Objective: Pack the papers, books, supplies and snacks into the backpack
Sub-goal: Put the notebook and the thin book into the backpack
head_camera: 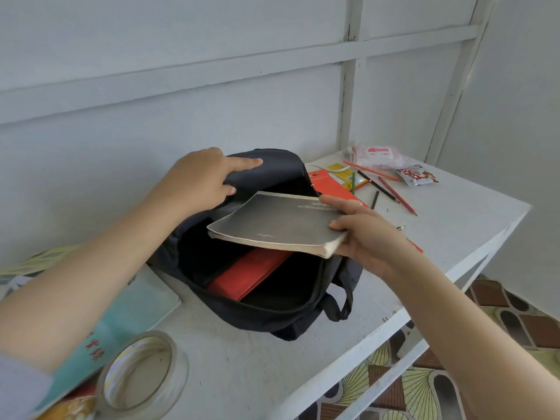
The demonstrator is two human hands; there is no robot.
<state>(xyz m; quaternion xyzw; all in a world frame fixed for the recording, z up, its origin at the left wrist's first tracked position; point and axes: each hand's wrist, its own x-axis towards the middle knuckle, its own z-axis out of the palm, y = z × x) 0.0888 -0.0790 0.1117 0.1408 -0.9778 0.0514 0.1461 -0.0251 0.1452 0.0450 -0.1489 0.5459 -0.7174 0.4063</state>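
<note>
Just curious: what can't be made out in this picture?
Head view:
- Inside of the backpack: mostly hidden by the grey book and by shadow.
- red book inside: far end covered by the grey book.
- Title on the grey book: too blurred to read.
- teal book: mostly under the left arm.

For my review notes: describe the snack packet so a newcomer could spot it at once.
Start at the black backpack open on the white table, then look beyond it to the table's far right corner, where pencils lie scattered. The snack packet lies at the right edge of that clutter, beside the pink pack; it alone is silvery with red print.
</note>
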